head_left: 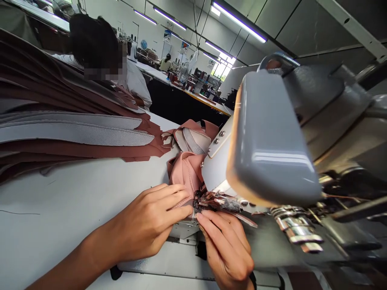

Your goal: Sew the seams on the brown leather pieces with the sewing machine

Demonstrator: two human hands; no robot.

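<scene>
A pink leather-like piece [186, 171] with a stitched seam lies bunched under the presser foot [197, 201] of a sewing machine. My left hand [151, 219] rests over its near end, fingers pressed together on the material just left of the foot. Right of the foot, my right hand [226, 245] is closed in a pinch at the edge of the same piece. The part between my right fingertips is mostly hidden. The grey machine head [272, 141] rises above my right hand.
Stacked brown and grey strips [75, 135] cover the left side of the white table [90, 201]. Another folded pink and grey piece [196, 139] lies behind the foot. A person [96, 48] sits across the table. A loose thread [21, 212] lies at left.
</scene>
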